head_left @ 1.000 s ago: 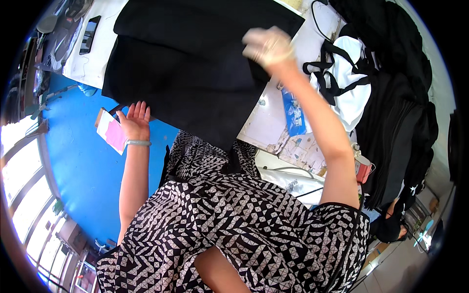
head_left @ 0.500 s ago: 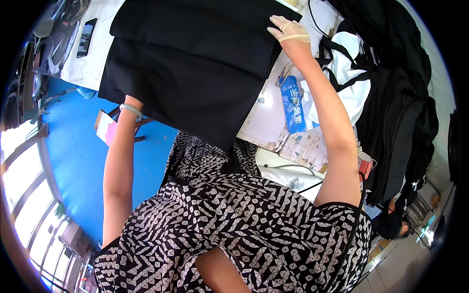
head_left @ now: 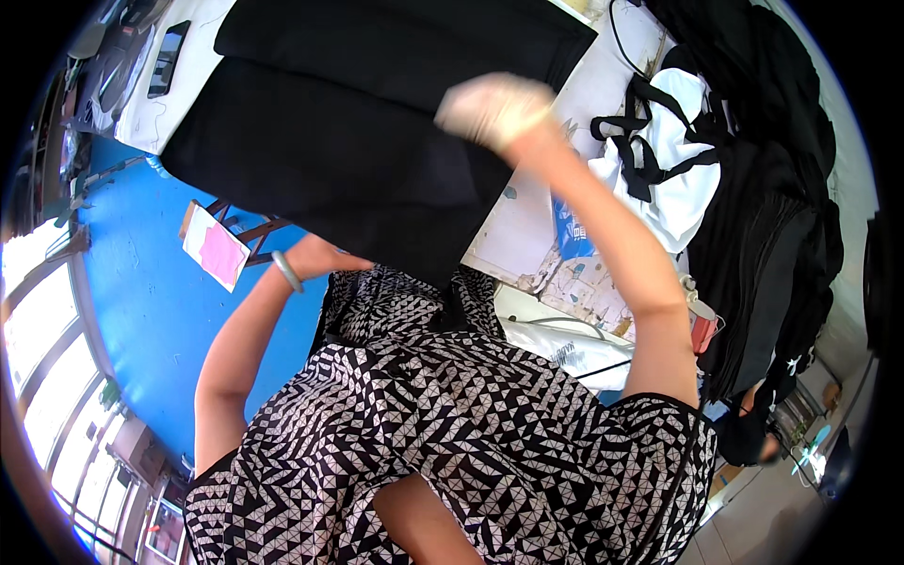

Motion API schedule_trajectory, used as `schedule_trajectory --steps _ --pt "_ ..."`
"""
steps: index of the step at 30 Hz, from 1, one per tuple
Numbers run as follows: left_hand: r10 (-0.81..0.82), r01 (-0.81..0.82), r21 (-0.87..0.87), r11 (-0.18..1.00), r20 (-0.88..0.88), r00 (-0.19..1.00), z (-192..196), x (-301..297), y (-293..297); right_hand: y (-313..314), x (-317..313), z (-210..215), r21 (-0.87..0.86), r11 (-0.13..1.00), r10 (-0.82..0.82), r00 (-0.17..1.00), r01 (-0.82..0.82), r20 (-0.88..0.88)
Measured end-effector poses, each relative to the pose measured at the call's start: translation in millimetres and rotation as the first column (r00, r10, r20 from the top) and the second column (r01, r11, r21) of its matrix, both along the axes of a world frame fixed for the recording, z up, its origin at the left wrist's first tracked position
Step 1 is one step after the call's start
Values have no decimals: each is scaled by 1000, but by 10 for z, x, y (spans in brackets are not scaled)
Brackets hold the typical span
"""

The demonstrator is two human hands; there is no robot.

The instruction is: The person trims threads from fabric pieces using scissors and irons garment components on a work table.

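A large piece of black cloth lies over the pale table and hangs past its near edge, with a fold line running across it. My left hand, with a pale bangle at the wrist, is at the cloth's lower edge. Its fingers are closed on that edge, partly hidden by the cloth. Over the right part of the cloth is my right hand, in a thin pale glove. Motion smears its fingers, and whether it touches the cloth I cannot tell.
A dark phone lies at the far left. On the right are a blue packet, a white cloth with black straps and a pile of black garments. Below left, a stool bearing pink paper stands on the blue floor.
My right hand has moved left and nearer from the cloth's right edge. My left hand has come from beneath the cloth, right and nearer, to its lower edge. The cloth's left side spreads further left.
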State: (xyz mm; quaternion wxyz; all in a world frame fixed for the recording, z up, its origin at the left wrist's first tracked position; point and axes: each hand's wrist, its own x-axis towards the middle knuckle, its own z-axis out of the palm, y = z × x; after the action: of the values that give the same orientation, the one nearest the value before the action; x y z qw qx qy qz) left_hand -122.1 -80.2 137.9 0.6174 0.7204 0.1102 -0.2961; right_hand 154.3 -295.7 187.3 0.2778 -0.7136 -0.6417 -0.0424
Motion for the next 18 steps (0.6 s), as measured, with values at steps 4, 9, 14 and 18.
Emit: schedule_trajectory --steps 4,9,14,18 --pt "-516 395 389 832 285 808 36 28 -461 -428 900 -572 24 886 -416 769 464 485" --pt "30 -76 70 995 502 864 244 -142 -436 -80 -423 60 -172 964 134 929 -203 -345" --pt "481 -641 286 712 466 742 -292 -15 34 -148 404 1 -117 917 -393 805 382 -444" --pt "82 -129 142 981 300 951 -366 130 -105 -449 856 -527 -195 867 -381 863 458 333"
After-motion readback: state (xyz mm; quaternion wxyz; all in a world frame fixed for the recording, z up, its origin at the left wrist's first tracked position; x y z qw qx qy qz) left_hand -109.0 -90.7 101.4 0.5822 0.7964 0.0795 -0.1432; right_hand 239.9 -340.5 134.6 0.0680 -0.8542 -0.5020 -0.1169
